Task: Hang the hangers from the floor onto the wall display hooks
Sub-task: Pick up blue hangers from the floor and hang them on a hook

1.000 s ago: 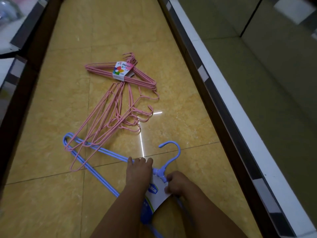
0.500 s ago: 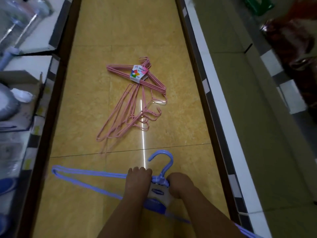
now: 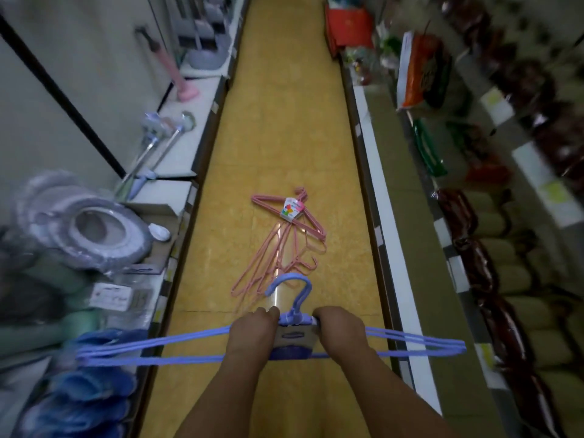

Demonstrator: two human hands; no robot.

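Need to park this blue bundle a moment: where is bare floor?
Bare floor runs beyond the pink hangers, between the two shelf bases. A narrower strip lies left of them. Both shelves look crowded. Both hands, left hand and right hand, grip the blue hangers.

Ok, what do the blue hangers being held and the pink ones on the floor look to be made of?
Blue hangers: probably matte plastic or plastic-coated, judging by the thick moulded hook and neck, with a card label. Pink hangers: likely thin coated wire, since the rods are slim with small bent hooks. Blur leaves both uncertain.
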